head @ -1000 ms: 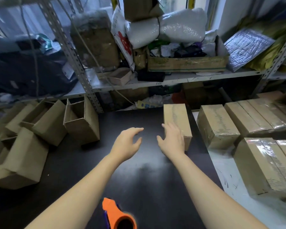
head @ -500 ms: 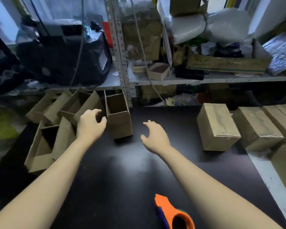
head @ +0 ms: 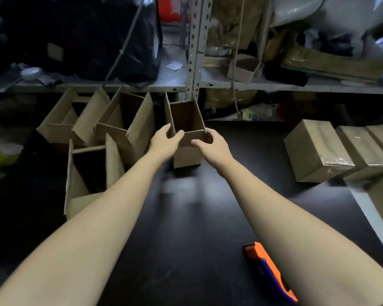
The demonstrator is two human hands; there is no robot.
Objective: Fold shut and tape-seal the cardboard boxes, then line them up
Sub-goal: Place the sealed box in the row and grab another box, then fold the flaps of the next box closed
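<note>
An open cardboard box [head: 187, 151] stands upright on the dark table [head: 186, 217], its flaps raised. My left hand [head: 164, 143] grips its left front corner and my right hand [head: 210, 143] grips its right front corner. To the left stand three more open boxes, at the near left [head: 84, 195], middle [head: 128, 127] and far left [head: 62, 120]. Sealed, taped boxes [head: 316, 149] lie in a row at the right. An orange and blue tape dispenser [head: 268, 272] lies near the front, partly hidden by my right forearm.
A metal shelf [head: 274, 86] runs along the back, crowded with bags, a small box and clutter. Its upright post [head: 196, 47] rises just behind the held box. A black bag [head: 97, 36] sits on the shelf at left.
Both hands have reached forward and taken hold of the open box. The view has turned left and closer; the sealed boxes now sit at the right edge.
</note>
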